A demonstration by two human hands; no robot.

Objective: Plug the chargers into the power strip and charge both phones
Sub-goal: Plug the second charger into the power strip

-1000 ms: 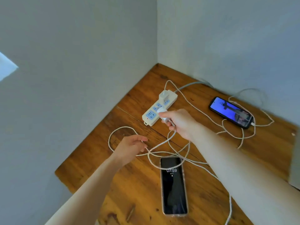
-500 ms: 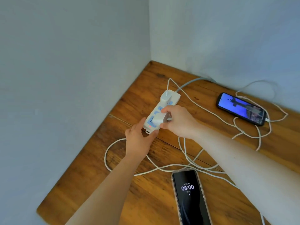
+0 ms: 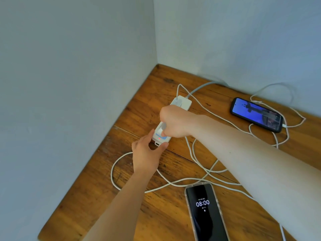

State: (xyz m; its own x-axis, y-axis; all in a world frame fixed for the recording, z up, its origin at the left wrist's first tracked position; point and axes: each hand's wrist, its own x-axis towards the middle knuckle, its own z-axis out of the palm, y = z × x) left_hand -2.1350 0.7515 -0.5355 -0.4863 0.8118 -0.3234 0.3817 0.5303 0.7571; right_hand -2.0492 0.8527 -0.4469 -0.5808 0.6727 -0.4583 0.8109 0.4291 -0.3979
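Since half a second ago, the right hand [image 3: 175,124] has pressed lower, clamped on the small white charger block [image 3: 163,128] over the long white plastic power strip [image 3: 171,120]. Left hand [image 3: 145,152], fingers spread, braces that strip's near end; best push straight down.

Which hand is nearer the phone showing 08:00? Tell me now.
Left. The left hand braces the power strip's near end, closer to the phone showing 08:00. The right hand grips a charger farther up the strip.
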